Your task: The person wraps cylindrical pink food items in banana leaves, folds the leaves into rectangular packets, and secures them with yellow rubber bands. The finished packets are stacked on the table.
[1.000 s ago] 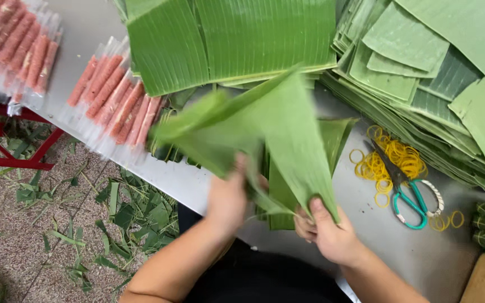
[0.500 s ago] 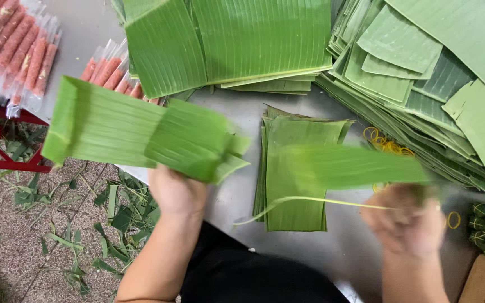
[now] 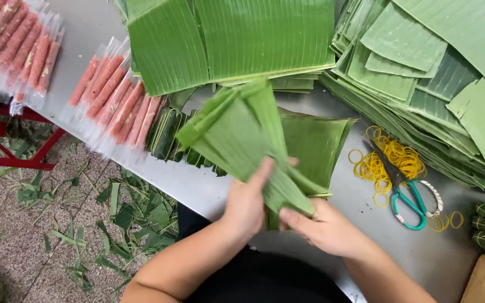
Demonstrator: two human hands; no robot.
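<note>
My left hand and my right hand together hold a bundle of folded green banana leaf pieces above the metal table. The bundle fans out up and to the left from my fingers. Under it lies a small stack of cut leaf pieces flat on the table. Both hands grip the lower end of the bundle, close together.
Big stacks of banana leaves lie at the back and on the right. Pink sausages in clear wrap and small leaf-wrapped rolls lie left. Yellow rubber bands and teal-handled scissors lie right. Leaf scraps litter the floor.
Half a second ago my hands were apart, each with its own leaf piece. Now they have come together and the pieces are gathered into one bundle in front of me.
</note>
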